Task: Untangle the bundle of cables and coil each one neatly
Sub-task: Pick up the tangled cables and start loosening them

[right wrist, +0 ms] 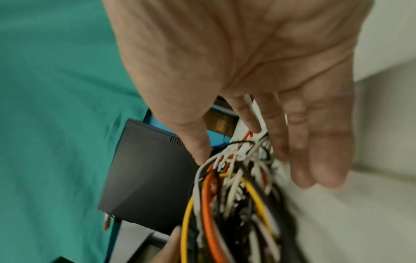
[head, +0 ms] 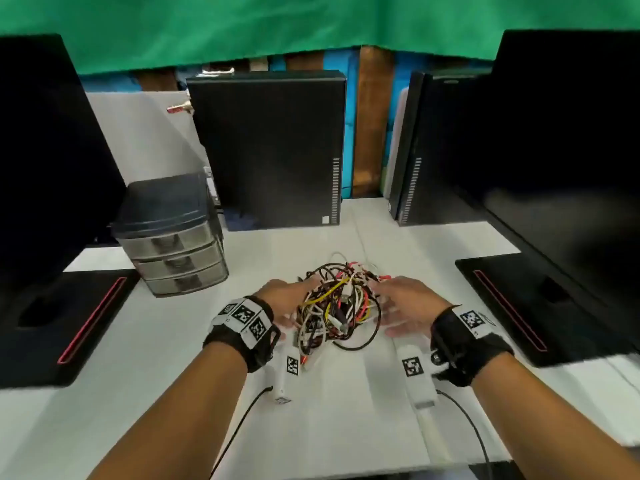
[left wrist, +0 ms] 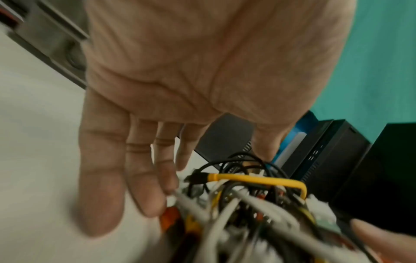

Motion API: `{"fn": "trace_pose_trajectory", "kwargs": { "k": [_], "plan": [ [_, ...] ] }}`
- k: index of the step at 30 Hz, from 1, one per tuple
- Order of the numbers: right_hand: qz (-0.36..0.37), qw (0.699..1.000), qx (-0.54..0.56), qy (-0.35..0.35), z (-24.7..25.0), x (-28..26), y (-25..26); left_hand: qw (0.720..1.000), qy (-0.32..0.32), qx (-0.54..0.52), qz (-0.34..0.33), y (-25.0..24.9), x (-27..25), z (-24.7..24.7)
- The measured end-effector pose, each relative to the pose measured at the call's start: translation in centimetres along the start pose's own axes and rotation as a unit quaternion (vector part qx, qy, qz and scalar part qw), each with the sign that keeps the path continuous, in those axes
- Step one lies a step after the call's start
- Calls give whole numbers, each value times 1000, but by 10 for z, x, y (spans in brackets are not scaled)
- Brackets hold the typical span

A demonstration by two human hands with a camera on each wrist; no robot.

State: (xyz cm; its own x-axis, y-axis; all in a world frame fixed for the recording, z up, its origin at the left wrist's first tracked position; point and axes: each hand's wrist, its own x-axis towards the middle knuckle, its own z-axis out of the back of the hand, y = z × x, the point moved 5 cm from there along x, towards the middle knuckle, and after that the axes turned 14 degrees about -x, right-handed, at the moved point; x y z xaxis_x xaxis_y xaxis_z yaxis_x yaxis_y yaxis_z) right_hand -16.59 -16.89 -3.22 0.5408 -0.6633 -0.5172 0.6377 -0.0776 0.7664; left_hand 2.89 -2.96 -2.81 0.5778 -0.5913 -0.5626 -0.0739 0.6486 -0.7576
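Office desk: monitors [head: 571,140], computer tower [head: 270,147]

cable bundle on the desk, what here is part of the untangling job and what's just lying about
Part of the job:
cable bundle
left hand, open beside it
right hand, open beside it

Just lying about:
drawer unit
computer tower
second tower
two monitors

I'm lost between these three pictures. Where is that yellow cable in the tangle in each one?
Head view: yellow cable at the centre of the bundle, between both hands.
Left wrist view: a bent yellow bar across the top of the bundle, right of the fingers.
Right wrist view: a long yellow loop at bottom centre.
Shared landmark: the black computer case.
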Motion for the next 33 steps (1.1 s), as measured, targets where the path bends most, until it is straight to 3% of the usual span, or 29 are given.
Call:
{"fn": "trace_pose_trajectory", "kwargs": {
  "k": [5, 9, 13, 16, 20, 25, 33],
  "plan": [
    [36, 999, 1, 23, -11, 14, 3, 998, 52, 19, -34, -13, 27, 4],
    [44, 996, 21, 70, -23, 4, -6, 996, 68, 48, -37, 7, 33, 9],
    [69, 996, 35, 45, -33, -2, -15, 993, 90, 51, -55, 18, 25, 12],
    [78, 994, 32, 67, -35, -6, -18, 985, 128, -26, -108, 16, 8, 7],
    [93, 992, 11, 84, -36, -13, -18, 966, 179, -164, -88, 31, -7, -8],
    [119, 989, -31, 87, -33, -13, -18, 959, 164, -218, -70, 39, -12, -14],
    [137, 988, 7, 70, -17, -3, -22, 934, 150, -320, -44, 35, 4, -20]
  ]
}}
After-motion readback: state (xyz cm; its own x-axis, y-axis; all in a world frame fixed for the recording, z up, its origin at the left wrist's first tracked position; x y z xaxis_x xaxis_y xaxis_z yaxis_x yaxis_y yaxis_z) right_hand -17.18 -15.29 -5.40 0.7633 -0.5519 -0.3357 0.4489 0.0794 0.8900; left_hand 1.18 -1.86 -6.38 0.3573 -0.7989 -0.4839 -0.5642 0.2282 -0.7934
